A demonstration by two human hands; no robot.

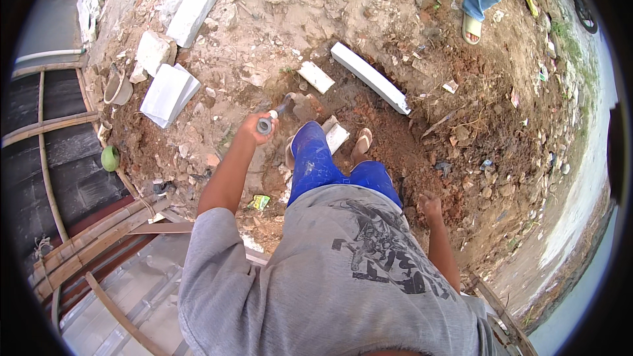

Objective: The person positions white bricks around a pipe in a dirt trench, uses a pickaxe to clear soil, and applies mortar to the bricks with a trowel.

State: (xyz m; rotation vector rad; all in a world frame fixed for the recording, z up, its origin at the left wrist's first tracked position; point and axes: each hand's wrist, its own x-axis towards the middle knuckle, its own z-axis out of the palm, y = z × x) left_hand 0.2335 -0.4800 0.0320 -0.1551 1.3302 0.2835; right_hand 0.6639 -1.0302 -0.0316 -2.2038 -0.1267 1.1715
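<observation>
Brown, stony ground point(277, 33) spreads here before me. On it stands a person in a grey shirt point(297, 264); ahead, to the right, lies a long white block point(370, 78), with a shorter white block point(316, 77) near its left end. A hand tool point(264, 126) — its grey end turned upward — is at the person's left, grasped by the left hand point(252, 130). The right hand point(430, 207) hangs opposite; clenched or released, I cannot tell.

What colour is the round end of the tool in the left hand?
The tool's round end is grey, seen in the head view.
</observation>
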